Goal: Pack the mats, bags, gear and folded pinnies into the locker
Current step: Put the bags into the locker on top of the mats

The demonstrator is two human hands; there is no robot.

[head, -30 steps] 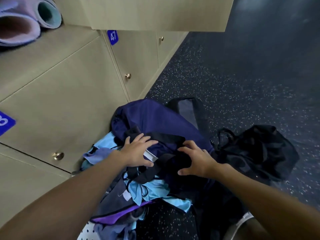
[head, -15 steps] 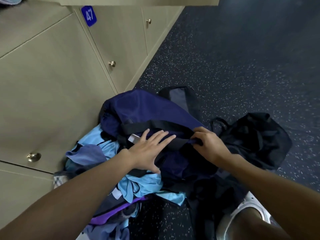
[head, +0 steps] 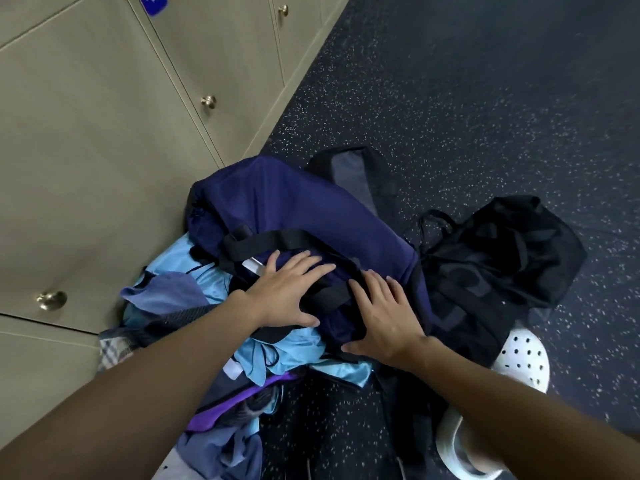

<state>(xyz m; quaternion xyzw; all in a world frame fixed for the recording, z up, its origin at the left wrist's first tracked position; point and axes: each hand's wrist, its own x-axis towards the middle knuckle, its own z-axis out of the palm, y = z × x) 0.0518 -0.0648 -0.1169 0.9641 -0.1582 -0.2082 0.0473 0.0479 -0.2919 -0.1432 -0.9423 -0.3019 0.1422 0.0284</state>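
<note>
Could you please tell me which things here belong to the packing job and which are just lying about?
For the job: navy bag, black mesh bag, light blue pinnies, lockers.
Just there: white perforated shoe, speckled floor.

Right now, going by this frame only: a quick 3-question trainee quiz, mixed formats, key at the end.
1. True or false: the left hand lies flat, fingers straight, on top of the navy bag.
2. Pick one: on the floor, where does the black mesh bag lie relative to the navy bag? A) on the person's left of it B) on the person's right of it C) underneath it
3. Fill the gap: every one of the locker doors in view is ____.

Key: 1 true; 2 B; 3 shut.
</note>
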